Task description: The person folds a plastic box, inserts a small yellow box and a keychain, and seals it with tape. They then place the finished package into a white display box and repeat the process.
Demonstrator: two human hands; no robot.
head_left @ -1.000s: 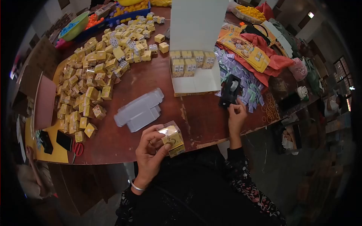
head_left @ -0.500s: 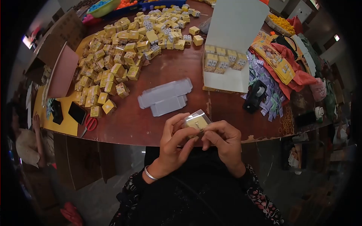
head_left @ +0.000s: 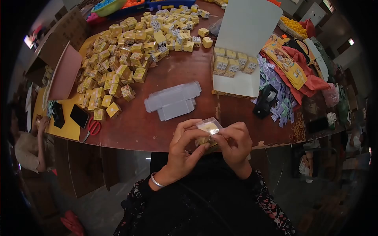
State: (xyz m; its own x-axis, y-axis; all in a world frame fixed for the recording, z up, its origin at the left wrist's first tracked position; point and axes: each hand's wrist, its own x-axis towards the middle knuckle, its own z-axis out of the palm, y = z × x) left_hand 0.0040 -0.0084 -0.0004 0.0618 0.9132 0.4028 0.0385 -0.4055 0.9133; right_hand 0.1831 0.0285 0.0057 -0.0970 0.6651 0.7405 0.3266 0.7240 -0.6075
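A red board (head_left: 65, 74) leans at the far left of the table (head_left: 149, 133), with scissors (head_left: 91, 128) below it at the table's edge; right of the board a heap of yellow boxes (head_left: 126, 55) spreads across the table's far left; nearer the middle lies a flat clear pack (head_left: 173, 100), just right of the heap; below the pack, at the table's near edge, the left hand (head_left: 182, 147) and right hand (head_left: 234, 143) meet around a small clear box (head_left: 208, 129) with yellow inside; the left fingers curl and press on its left side, the right fingers pinch its right side, thumbs close together at the front; right of the pack stands an open white carton (head_left: 236, 80) holding a row of yellow boxes; a black tape dispenser (head_left: 265, 100) sits just right of the carton, on purple slips (head_left: 281, 98); red cloth (head_left: 311, 80) lies at the table's far right.
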